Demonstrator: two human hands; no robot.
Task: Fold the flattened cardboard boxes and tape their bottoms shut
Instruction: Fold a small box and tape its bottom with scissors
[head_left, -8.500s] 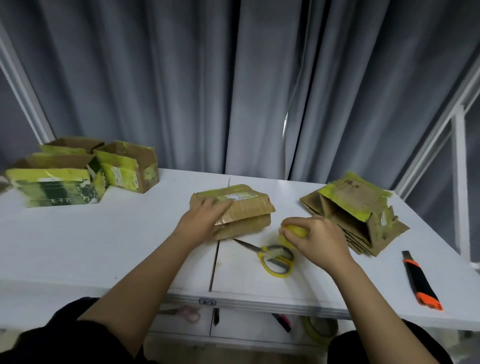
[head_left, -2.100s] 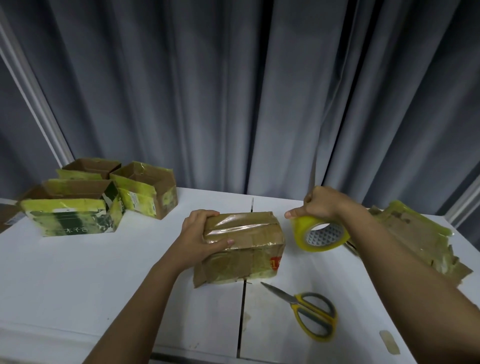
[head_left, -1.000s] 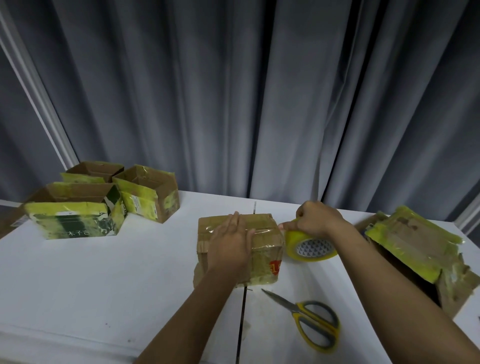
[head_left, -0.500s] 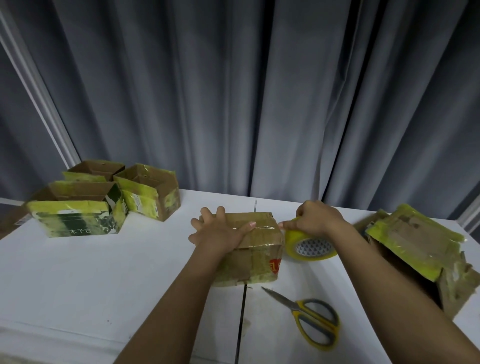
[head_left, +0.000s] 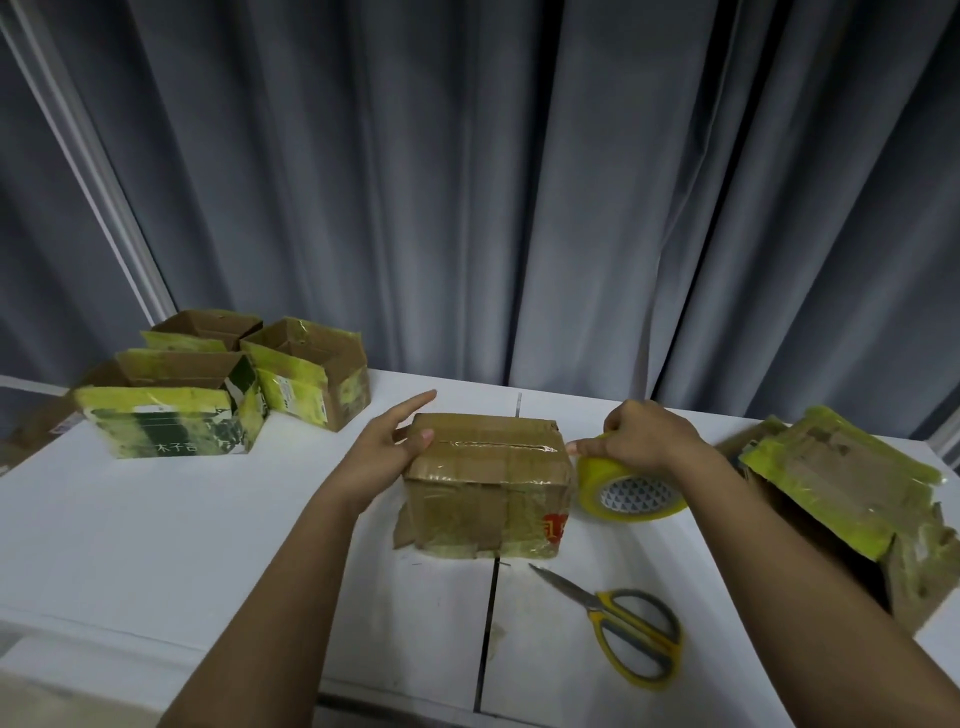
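One box (head_left: 483, 483) stands bottom-up at the middle of the white surface (head_left: 156, 519), with a strip of clear tape running along its top seam out to the tape roll (head_left: 631, 486).

Step in hand, as judged: laying tape over the bottom flaps. To do it well, the strip should stay taut and centred on the seam, be pressed flat from the left end toward the roll so no bubbles form, and carry over the box's right edge before it is cut. The scissors (head_left: 623, 629) lie just in front of the box, toward the person, blades pointing at it, within easy reach for that cut.

Left hand (head_left: 387, 449): fingers straight and relaxed, grasping nothing. It stands at the box's left end, thumb tip touching the top edge near the start of the tape, index finger pointing beyond the box.

Right hand (head_left: 641, 436): fingers curled over the roll, gripping it. The roll sits just right of the box, close to the top right corner, with the tape running from it onto the seam.

Folded boxes (head_left: 218, 400) stand well left of the box; flattened boxes (head_left: 841, 483) lie stacked to its right, beyond the roll.
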